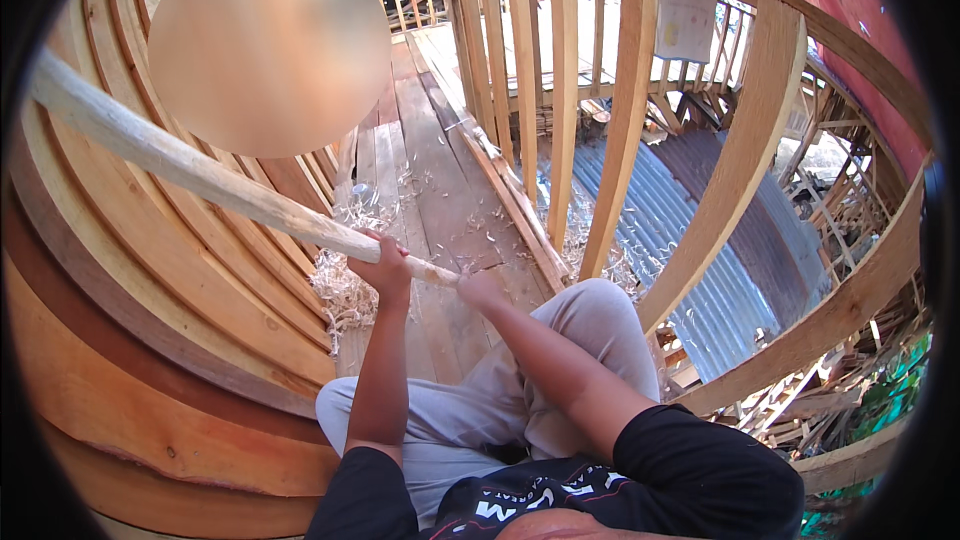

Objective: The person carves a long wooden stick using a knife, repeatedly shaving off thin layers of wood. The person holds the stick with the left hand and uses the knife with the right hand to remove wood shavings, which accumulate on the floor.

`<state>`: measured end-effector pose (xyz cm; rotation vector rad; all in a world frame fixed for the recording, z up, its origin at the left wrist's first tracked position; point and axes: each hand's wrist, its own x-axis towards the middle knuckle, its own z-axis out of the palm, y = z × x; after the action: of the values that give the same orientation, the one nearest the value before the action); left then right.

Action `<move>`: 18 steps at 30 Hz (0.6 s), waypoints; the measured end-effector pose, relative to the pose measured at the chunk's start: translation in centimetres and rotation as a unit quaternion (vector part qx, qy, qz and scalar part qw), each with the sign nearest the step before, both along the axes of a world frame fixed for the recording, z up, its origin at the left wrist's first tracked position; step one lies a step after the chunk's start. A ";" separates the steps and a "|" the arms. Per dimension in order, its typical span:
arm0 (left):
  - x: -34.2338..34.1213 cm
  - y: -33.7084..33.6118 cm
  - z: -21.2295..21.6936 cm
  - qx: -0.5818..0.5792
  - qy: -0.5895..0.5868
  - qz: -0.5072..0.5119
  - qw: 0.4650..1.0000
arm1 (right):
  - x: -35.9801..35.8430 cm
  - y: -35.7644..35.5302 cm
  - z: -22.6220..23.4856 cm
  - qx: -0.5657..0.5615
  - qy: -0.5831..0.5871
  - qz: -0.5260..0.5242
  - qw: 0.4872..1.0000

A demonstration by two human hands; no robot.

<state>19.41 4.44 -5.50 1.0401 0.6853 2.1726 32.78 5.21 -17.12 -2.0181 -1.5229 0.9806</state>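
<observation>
A long, pale, peeled wooden pole [230, 185] slants from the upper left down to just in front of my lap. My left hand [385, 265] is closed round it near its lower end. Right at that end is my right hand [481, 291], blurred but rounded like a fist, touching or very close to the wood. Its fingers do not show clearly, and I cannot make out what it holds. Both hands are above my bent legs in grey trousers [600, 325].
Curly wood shavings [345, 290] lie on the plank floor [400, 160]. A plank wall [150, 340] rises at my left, a wooden slat railing [620, 120] at my right. Corrugated metal sheets [660, 240] lie beyond the railing. A round blurred patch hides part of the upper left.
</observation>
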 end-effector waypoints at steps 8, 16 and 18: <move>-2.9 -1.9 3.8 -0.043 -0.032 0.040 0.998 | 1.4 3.9 -7.0 0.033 -0.033 0.042 0.998; -5.9 -1.5 3.4 -0.070 -0.003 0.089 0.994 | 1.3 1.9 -5.0 0.012 0.078 0.035 0.996; -5.7 -1.5 3.6 -0.068 -0.001 0.103 0.992 | 1.4 2.2 -4.3 -0.071 0.152 0.002 0.986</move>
<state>13.70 2.97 -1.94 0.9320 0.9637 2.2635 34.18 7.45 -21.46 -1.8525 -1.3253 1.3629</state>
